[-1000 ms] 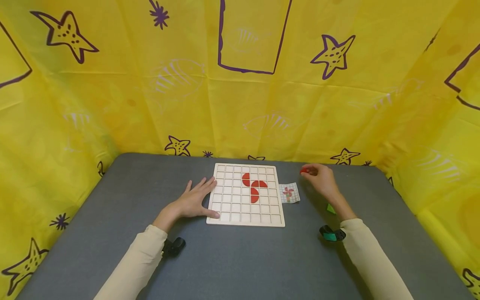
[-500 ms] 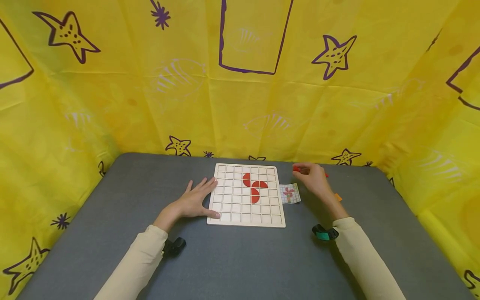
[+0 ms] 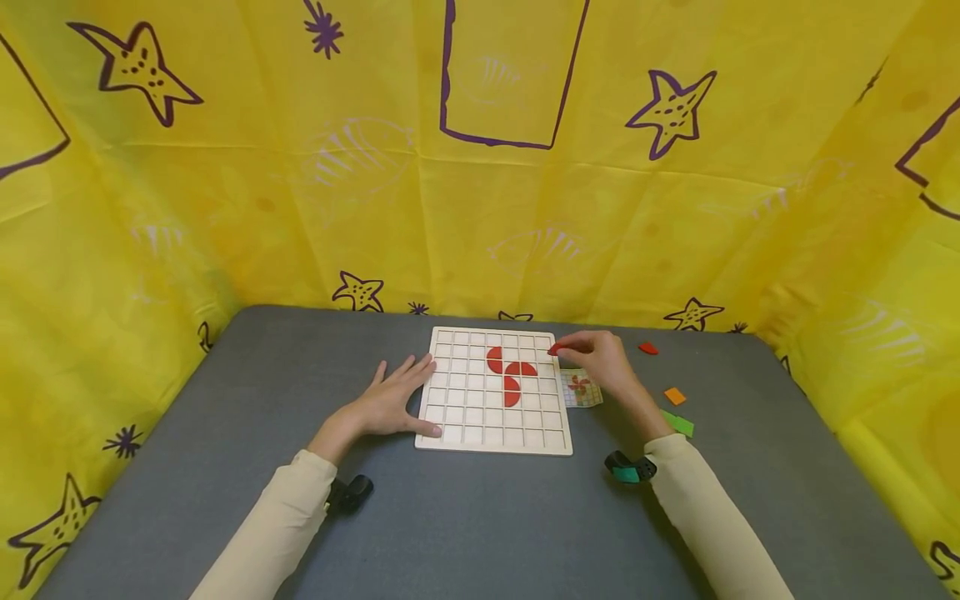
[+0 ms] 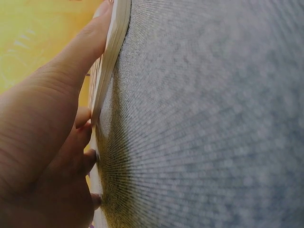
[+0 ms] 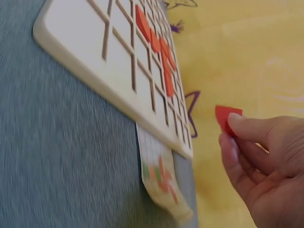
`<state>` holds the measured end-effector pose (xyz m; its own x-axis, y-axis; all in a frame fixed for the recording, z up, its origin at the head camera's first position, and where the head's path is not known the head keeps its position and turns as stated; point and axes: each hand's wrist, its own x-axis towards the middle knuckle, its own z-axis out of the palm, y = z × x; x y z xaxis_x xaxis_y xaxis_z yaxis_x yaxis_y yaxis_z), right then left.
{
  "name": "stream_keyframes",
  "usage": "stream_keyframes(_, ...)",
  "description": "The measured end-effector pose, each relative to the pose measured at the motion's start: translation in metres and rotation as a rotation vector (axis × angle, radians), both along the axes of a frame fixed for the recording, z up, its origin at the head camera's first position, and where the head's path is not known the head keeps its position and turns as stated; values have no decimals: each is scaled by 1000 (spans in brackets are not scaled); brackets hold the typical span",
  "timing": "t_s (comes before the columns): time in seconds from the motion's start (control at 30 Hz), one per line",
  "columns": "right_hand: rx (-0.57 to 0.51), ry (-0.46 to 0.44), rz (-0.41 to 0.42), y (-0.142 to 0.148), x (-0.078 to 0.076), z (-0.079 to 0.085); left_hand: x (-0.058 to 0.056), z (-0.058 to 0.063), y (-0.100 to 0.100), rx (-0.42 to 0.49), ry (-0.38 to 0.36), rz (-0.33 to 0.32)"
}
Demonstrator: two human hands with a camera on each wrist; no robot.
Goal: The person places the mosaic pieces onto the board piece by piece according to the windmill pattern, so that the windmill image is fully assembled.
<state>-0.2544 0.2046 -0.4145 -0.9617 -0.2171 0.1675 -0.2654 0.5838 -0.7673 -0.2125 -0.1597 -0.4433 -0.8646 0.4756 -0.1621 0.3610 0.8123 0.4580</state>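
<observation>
A pale wooden grid board [image 3: 465,417] lies on the grey table, with several red quarter-circle pieces [image 3: 512,392] set in its cells. My left hand [image 3: 386,404] rests on the board's left edge, fingers spread and thumb on the near corner. Between thumb and fingers, my right hand [image 3: 600,358] pinches a red piece [image 5: 223,116] just above the board's far right edge. A paper pattern card [image 3: 581,389], printed with a red flower on a grid, sticks out from under the board's right side, below the right hand.
Right of the right hand lie a loose red piece [image 3: 648,348], an orange square [image 3: 675,396] and green pieces [image 3: 678,423] on the grey table [image 3: 480,533]. A yellow cloth [image 3: 480,225] with sea drawings hangs behind the table.
My right hand has moved left with the red piece, from beyond the card to the board's edge. The loose pieces on the right have come into view. The left hand stays put.
</observation>
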Motion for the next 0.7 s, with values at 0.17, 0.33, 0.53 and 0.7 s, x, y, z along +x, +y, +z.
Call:
stream_keyframes(0.17, -1, 5, 51, -13, -1, 0, -1, 0, 0, 0, 1, -1)
stream_keyframes(0.33, 14, -47, 50, -27, -1, 3, -1, 0, -1, -7, 1, 2)
stream_keyframes(0.53, 50, -84, 51, -40, -1, 2, -1, 0, 1, -4, -6, 4)
stream_keyframes(0.7, 50, -104, 66, -50, 0, 2, -1, 0, 1, -6, -7, -2)
